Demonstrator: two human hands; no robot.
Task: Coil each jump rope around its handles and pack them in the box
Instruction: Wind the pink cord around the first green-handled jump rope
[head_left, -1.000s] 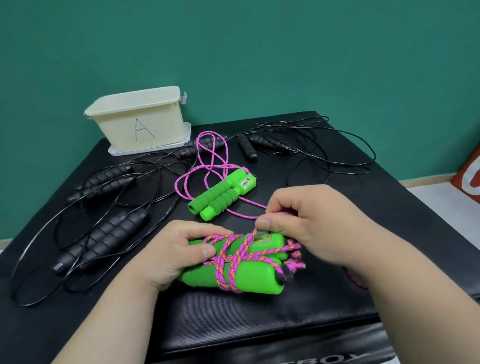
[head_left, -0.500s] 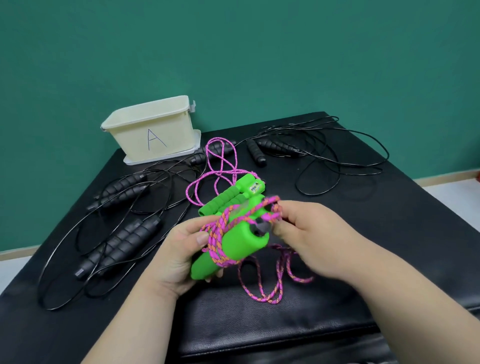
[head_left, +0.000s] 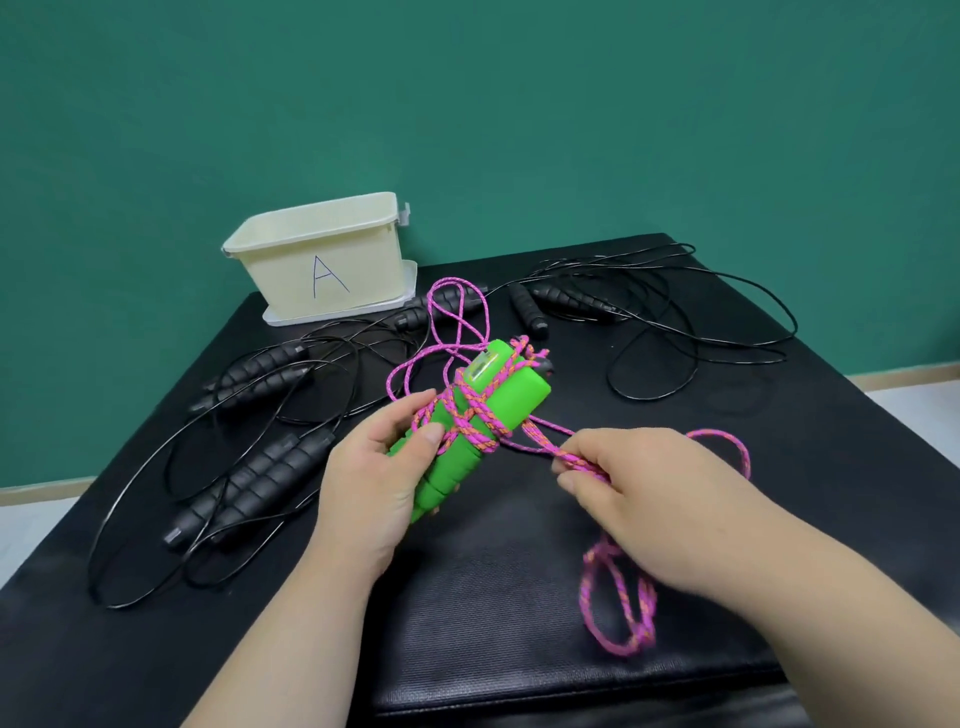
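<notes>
While left hand (head_left: 374, 478) grips handles (head_left: 501, 408), box A (head_left: 283, 278) sits apart — contents unseen

Green handles (head_left: 511, 402), partly bound in pink rope (head_left: 537, 439), tilt upward in front of the open cream box (head_left: 291, 270) marked "A". Black jump ropes (head_left: 249, 483) sprawl uncoiled in front of and beside the box.

Prob a staged test/recording rm, not a home: black padded table (head_left: 779, 457) pushed against a plain teal wall (head_left: 519, 104) behind it, cream plastic box (head_left: 374, 260) hand-marked "A" on table's far-left corner, several jump ropes (head_left: 270, 467) laid out across table top, pale floor (head_left: 31, 535) + baseboard (head_left: 909, 376) to table's left & right.
</notes>
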